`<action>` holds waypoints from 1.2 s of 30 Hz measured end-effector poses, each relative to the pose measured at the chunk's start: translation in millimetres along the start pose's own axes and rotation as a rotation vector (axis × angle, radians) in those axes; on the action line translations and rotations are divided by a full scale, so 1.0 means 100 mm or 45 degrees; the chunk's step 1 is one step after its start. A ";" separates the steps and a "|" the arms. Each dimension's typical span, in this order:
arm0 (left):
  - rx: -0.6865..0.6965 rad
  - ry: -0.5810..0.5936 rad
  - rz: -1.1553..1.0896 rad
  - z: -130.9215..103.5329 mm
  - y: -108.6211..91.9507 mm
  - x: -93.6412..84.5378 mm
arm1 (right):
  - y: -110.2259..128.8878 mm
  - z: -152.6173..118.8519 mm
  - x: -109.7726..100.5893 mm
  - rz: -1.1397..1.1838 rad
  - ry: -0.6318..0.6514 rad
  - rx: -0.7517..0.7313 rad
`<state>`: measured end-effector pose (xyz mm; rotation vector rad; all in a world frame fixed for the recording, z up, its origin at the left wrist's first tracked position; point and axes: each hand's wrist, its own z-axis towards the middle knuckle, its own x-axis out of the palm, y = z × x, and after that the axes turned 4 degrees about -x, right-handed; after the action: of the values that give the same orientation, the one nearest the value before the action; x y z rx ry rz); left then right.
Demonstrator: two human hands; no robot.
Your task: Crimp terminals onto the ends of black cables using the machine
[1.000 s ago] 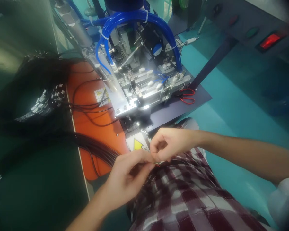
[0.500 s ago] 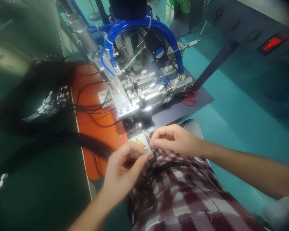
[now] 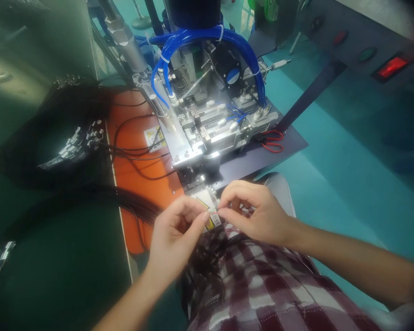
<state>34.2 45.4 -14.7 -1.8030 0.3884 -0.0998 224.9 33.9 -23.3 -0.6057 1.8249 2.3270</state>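
My left hand (image 3: 179, 225) pinches thumb and forefinger together around the end of a cable, whose thin coloured wires (image 3: 214, 212) poke out at the fingertips. Close on its right, my right hand (image 3: 246, 211) has thumb and forefinger nearly together at those wires; whether it grips one is too small to tell. Both hands are above my lap, in front of a white label with yellow marks (image 3: 207, 197) on the machine's near end. Behind them stands the metal machine (image 3: 214, 133) with blue air tubes (image 3: 193, 34).
An orange board (image 3: 131, 133) carries black cables and a warning sticker. Black cable bundles with shiny ends (image 3: 69, 145) lie at the left. Red-handled scissors (image 3: 273, 140) rest on the machine's dark base. A panel with a lit red switch (image 3: 392, 67) is at the upper right.
My right hand has come closer to my left, its fingertips now at the wires. More of the label shows between the hands. The view has shifted slightly.
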 end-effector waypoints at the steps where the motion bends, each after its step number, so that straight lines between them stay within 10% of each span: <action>1: 0.000 -0.005 0.007 0.00 0.00 0.00 | 0.00 0.00 0.01 -0.006 -0.013 -0.011; 23: -0.416 0.084 -0.343 0.09 0.02 -0.10 | 0.00 0.32 0.03 -0.023 0.183 -0.159; 36: -0.360 -0.099 -0.553 0.14 0.00 -0.18 | 0.03 0.39 0.42 0.032 -0.107 0.045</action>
<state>21.3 63.8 -16.0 -2.1408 -0.0544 -0.2887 176.5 63.9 -29.2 -0.4753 1.8428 2.2935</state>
